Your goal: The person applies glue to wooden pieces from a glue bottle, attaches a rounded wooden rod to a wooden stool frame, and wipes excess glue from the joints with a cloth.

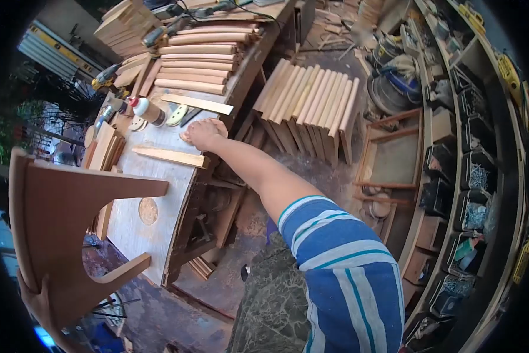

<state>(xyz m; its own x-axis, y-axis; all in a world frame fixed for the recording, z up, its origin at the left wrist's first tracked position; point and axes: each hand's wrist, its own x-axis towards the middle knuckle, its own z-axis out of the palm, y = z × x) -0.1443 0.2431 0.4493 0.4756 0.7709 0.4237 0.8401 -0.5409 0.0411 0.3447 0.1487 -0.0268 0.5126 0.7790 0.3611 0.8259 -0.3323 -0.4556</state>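
My right hand (204, 135) reaches across to the workbench, its fingers curled on a pale tan flat piece (222, 126) whose kind I cannot make out. Near it lie a pale wood strip (197, 104), sanding discs (176, 115) and a glue bottle (147, 110) with a red cap. A second, tapered strip (170, 156) lies just on the near side. At the lower left, my left hand (36, 294) grips the edge of a big curved wooden chair part (58, 206), raised in front of the bench. Most of that hand's fingers are hidden.
Rounded wooden slats (197, 67) are stacked on the far bench, with a drill (155, 36) beside them. More boards (311, 100) stand in a row on the floor. Shelves with bins of screws (476, 176) line the right side. A tan round patch (148, 210) shows on the bench top.
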